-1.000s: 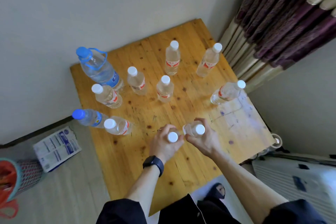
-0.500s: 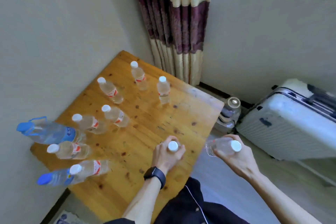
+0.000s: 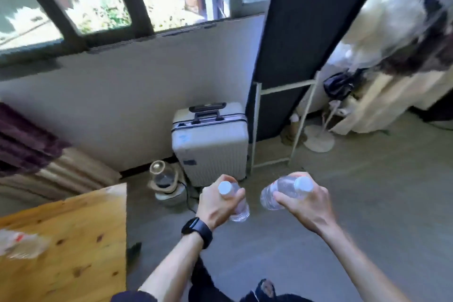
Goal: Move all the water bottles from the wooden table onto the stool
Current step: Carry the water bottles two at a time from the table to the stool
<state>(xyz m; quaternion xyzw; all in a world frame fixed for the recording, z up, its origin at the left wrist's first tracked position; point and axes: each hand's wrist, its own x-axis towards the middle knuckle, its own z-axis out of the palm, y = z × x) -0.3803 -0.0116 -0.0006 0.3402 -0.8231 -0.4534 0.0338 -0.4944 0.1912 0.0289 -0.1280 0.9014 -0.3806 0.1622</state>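
Carried off the pale wooden table, two clear plastic water bottles with white caps are now held over the grey floor, near a white ribbed suitcase. The left bottle is gripped by the curled fingers of the left hand; the right bottle is clasped, tilted, in the right hand. No stool is seen yet. A blurred bottle is left on the table, so further trips are expected.
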